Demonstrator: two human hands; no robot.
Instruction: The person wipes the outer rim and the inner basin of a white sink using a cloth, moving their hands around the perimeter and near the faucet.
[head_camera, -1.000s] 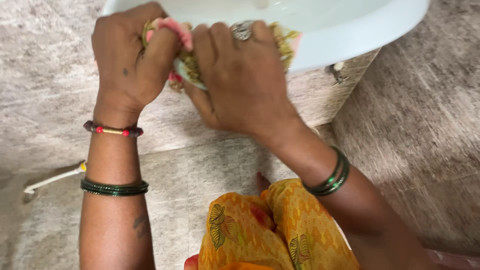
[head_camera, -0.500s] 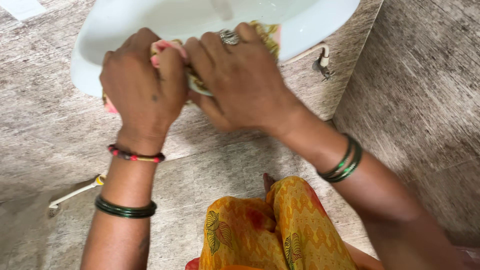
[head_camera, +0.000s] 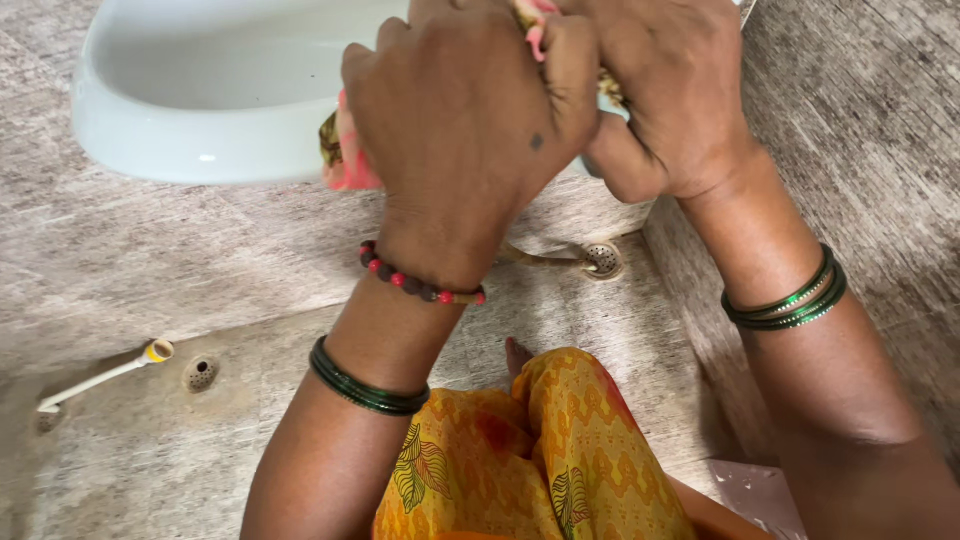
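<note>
My left hand (head_camera: 460, 110) and my right hand (head_camera: 670, 90) are both clenched on a pink and yellow cloth (head_camera: 345, 155) at the front rim of a white wash basin (head_camera: 200, 130). The hands press against each other over the rim. Only a pink corner of the cloth hangs out below my left hand, and a small piece shows between the two hands at the top. Bangles and a bead bracelet circle my wrists.
Grey tiled wall and floor lie below the basin. A floor drain (head_camera: 603, 259) sits under the hands, another small drain (head_camera: 200, 374) at left beside a white pipe (head_camera: 100, 378). My orange patterned garment (head_camera: 530, 460) fills the bottom centre.
Both hands have shifted right and up along the basin rim with the cloth. The view has moved so the basin now lies to the left and the floor drains show.
</note>
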